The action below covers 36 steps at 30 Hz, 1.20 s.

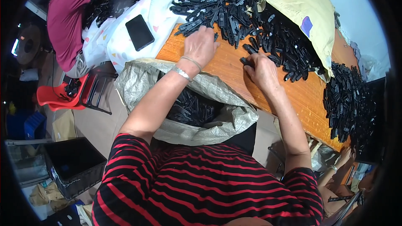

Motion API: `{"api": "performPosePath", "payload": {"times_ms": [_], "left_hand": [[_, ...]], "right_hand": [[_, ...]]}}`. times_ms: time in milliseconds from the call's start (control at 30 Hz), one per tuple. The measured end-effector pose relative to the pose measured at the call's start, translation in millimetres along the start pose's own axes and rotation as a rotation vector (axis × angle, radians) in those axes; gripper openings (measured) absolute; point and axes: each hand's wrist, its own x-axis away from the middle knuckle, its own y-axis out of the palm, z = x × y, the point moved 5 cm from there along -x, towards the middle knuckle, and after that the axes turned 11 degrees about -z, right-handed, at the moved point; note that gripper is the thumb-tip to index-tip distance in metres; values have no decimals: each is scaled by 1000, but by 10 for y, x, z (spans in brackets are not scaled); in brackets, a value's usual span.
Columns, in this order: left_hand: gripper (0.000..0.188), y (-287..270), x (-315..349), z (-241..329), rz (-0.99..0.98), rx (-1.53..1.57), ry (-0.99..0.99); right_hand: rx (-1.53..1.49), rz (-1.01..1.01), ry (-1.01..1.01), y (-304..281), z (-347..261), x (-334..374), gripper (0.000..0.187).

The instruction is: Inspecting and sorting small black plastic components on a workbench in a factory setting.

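My left hand [200,47] is at the near edge of a loose pile of long, narrow black plastic parts [228,10] on the wooden table. Its fingers are curled, and their tips are hidden, so what they grip cannot be made out. My right hand [264,72] pinches a small black plastic part [246,61] between thumb and fingers, just above the tabletop. Shorter black pieces [289,48] lie heaped beyond and to the right of it. Under my left forearm, an open woven sack [232,121] holds many black parts [192,108].
A black phone [140,32] lies on a white patterned sheet [115,50] at left. Yellowish sacking [322,21] drapes over the pile at right. Another person in a maroon shirt [69,16] works at far left; another hand [345,157] shows at lower right. A black crate [75,167] stands on the floor.
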Motion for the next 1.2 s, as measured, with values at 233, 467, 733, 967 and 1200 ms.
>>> {"api": "performPosePath", "payload": {"times_ms": [233,467,733,967,1200], "left_hand": [[25,137,-81,-104,-46,-29,-49],[32,100,173,-60,-280,1305,-232],[32,-236,350,144,-148,1263,-34],[33,-221,410,176,-68,1186,17],[33,-399,562,334,74,1080,114]], "right_hand": [[-57,-16,-35,-4,15,4,22],[-587,158,-110,27,-160,-34,13],[-605,304,-300,-169,-599,-31,14],[-597,311,-290,-153,-639,-46,14],[-495,382,-364,-230,-818,51,23]]}}
